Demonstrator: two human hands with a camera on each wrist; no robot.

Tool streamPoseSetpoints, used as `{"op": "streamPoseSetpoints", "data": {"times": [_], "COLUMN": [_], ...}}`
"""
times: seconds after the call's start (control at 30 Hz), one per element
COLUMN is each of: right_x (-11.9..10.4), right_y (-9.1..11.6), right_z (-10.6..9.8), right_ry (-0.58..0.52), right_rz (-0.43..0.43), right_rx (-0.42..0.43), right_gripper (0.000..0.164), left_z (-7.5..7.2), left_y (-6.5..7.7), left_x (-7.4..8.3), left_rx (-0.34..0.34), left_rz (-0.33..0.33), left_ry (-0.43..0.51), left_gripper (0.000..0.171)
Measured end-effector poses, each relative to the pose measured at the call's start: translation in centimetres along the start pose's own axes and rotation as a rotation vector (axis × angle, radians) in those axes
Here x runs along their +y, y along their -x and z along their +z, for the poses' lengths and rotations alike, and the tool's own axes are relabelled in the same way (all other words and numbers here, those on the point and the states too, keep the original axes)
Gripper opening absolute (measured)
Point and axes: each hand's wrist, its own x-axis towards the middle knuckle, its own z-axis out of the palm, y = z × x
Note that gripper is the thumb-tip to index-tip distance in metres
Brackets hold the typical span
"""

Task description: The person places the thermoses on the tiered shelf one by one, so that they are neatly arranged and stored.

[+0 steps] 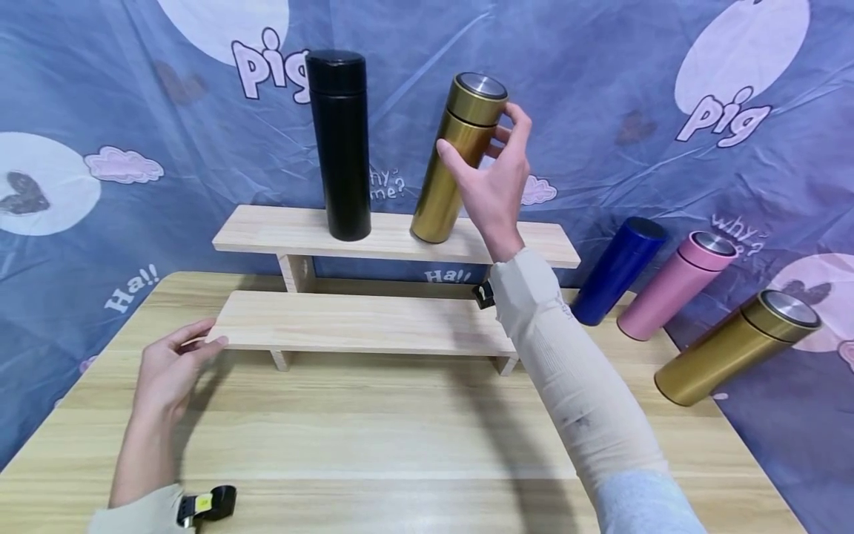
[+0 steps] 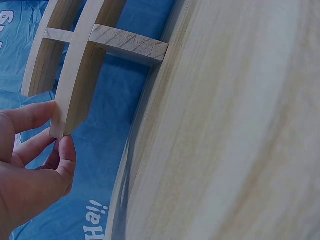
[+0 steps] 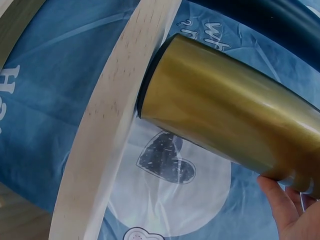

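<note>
My right hand (image 1: 497, 189) grips a gold thermos bottle (image 1: 440, 182) around its upper part, thumb on the near left side and fingers behind. The bottle leans slightly, its steel-topped lid toward the right. In the right wrist view the dark base of this gold bottle (image 3: 220, 105) is right at the upper board (image 3: 100, 130). A black thermos bottle (image 1: 340, 148) stands upright to its left on the upper board. My left hand (image 1: 167, 371) pinches the left end of the lower board (image 1: 367, 322) of a two-tier wooden shelf, with the thumb on one face and fingertips on the other.
To the right on the wooden table (image 1: 373, 445) stand a blue bottle (image 1: 617, 271), a pink bottle (image 1: 674, 289) and a second gold bottle (image 1: 734, 352). A blue printed cloth (image 1: 587, 89) hangs behind the shelf.
</note>
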Motion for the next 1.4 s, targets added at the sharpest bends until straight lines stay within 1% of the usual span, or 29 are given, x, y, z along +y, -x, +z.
{"op": "streamPoseSetpoints", "data": {"times": [0.33,0.57,0.8,1.03,1.17,1.27,1.33,1.4], "right_x": [-0.2,-0.2,-0.2,-0.4,-0.5,-0.5,-0.5,-0.4], "right_y": [-0.2,-0.7,-1.2,-1.5,-1.5,-1.5,-1.5,-1.5], "right_z": [0.6,1.0,1.2,1.6,1.8,1.9,1.9,1.9], "right_ry": [0.047,0.082,0.125,0.161,0.194,0.196,0.192,0.188], "right_rz": [0.008,0.037,0.023,0.050,0.055,0.056,0.057,0.059], "right_rx": [-0.034,-0.072,-0.115,-0.161,-0.168,-0.166,-0.166,-0.166], "right_gripper": [0.081,0.081,0.081,0.083,0.083,0.083,0.083,0.084], "left_z": [0.1,0.0,0.0,0.0,0.0,0.0,0.1,0.2], "left_y": [-0.1,0.0,-0.1,0.0,-0.1,-0.1,-0.1,0.0], "left_x": [0.0,-0.2,0.0,0.0,0.0,0.0,0.1,0.1], "left_rx": [0.004,0.002,-0.008,-0.016,-0.016,-0.011,-0.007,-0.006], "left_rz": [-0.008,-0.013,-0.004,0.001,0.001,0.000,0.006,0.006], "left_ry": [0.001,-0.006,-0.004,-0.002,0.004,-0.024,-0.068,-0.092], "left_gripper": [0.044,0.047,0.049,0.049,0.049,0.052,0.055,0.056]}}
